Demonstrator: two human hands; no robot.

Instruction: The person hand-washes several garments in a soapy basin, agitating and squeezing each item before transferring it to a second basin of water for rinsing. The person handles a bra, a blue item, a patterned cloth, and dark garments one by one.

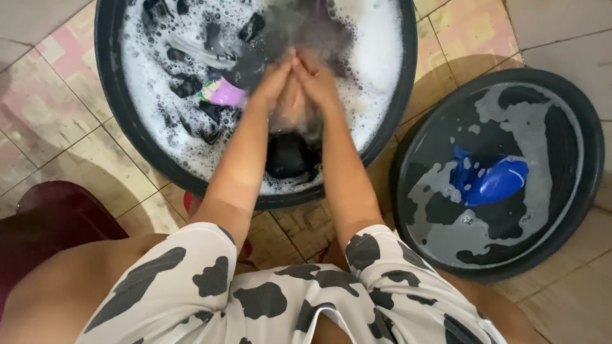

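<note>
Head view: left hand point(271, 86) and right hand point(317, 83) pressed together, rubbing a dark garment point(306, 32) over the soapy black basin point(111, 95); scrubbing seems in hand; next likely calls for shifting grip along the cloth.

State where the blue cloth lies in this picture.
In the head view, the blue cloth floats in the smaller black basin on the right, apart from the soapy big basin where both hands work.

White suds point(376, 44) fill the black wash basin point(108, 76); a pink-and-green cloth point(223, 92) floats among dark clothes. The smaller black basin point(574, 114) holds a blue garment point(494, 181) (foam-flecked). Shorts point(268, 299): white, black cow patches.
</note>
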